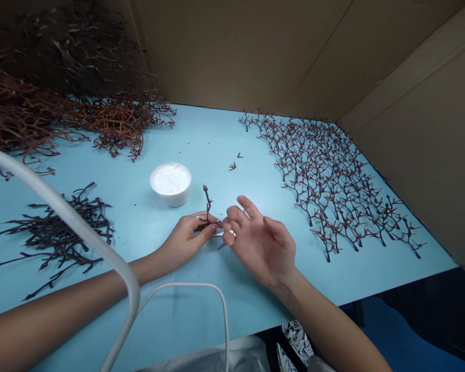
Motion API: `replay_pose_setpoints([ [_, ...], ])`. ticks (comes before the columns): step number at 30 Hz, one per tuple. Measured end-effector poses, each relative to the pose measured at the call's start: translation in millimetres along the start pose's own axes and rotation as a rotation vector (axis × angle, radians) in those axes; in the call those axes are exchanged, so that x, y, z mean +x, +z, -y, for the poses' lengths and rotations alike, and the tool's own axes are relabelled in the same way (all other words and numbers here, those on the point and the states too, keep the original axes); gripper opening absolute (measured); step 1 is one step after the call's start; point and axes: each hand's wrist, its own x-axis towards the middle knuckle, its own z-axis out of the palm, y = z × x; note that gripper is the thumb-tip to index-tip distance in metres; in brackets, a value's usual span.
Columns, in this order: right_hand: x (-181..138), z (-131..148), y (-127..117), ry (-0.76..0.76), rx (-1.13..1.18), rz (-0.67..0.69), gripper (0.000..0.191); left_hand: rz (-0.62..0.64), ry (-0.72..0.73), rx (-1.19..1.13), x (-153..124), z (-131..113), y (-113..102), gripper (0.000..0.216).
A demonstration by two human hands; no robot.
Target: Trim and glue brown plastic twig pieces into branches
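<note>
My left hand (pixel 191 232) pinches a dark brown artificial twig (pixel 208 201) that stands up from between thumb and fingers. A small pale speck sits on its side. My right hand (pixel 259 243) is turned palm up beside it, its fingertips close to the left ones. Some right fingers curl around what looks like a small pair of scissors (pixel 221 245); slim pale blades show, while most of it is hidden. The right thumb and one finger stand apart. Behind the left hand is a white cup (pixel 174 197) of white paste.
Dark twig stems (pixel 67 227) lie heaped at left. Reddish-brown branches (pixel 101 121) are piled behind them. Assembled forked twigs (pixel 325 170) spread across the right. Small red-brown pieces (pixel 233 166) lie mid-table. A white curved tube (pixel 81 219) crosses the left foreground; cardboard walls (pixel 248 57) border the table.
</note>
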Motion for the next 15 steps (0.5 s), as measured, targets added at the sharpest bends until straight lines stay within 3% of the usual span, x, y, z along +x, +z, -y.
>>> replay_pose_setpoints([
  [6, -1.0, 0.5, -1.1, 0.008, -0.116, 0.095, 0.052, -0.005, -0.006, 0.028, 0.0, -2.5, 0.6, 0.016],
  [15, -0.1, 3.5, -1.6, 0.030, -0.241, 0.115, 0.042, 0.012, 0.019, 0.055, -0.6, -0.8, -1.8, 0.021],
])
